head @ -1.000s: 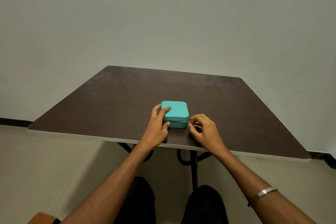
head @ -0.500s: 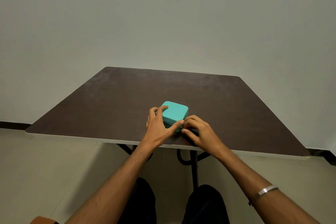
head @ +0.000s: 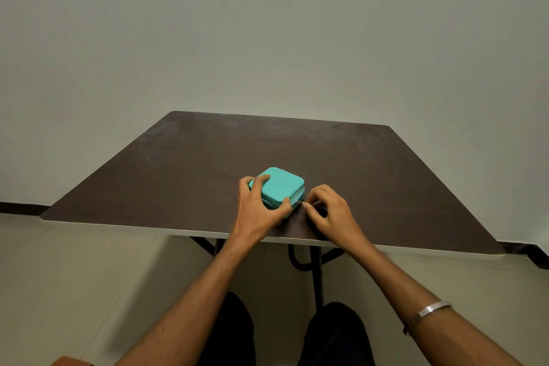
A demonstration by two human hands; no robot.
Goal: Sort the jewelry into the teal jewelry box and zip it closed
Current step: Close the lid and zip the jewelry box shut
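Observation:
The teal jewelry box (head: 282, 186) lies with its lid down on the dark brown table (head: 208, 163), near the front edge and turned at an angle. My left hand (head: 257, 208) grips its near left side, fingers over the lid's left corner and thumb against the front wall. My right hand (head: 329, 214) pinches the small metal zipper pull (head: 300, 202) at the box's near right corner. No loose jewelry shows on the table.
The table's pale front edge (head: 178, 230) runs just below my hands, with black metal legs (head: 316, 270) underneath. A plain wall stands behind. My knees (head: 335, 333) show below, and a silver bangle (head: 430, 310) circles my right wrist.
The box has been rotated counterclockwise under my left hand, whose thumb now sits on the front wall. My right hand followed the zipper pull along the front toward the near right corner.

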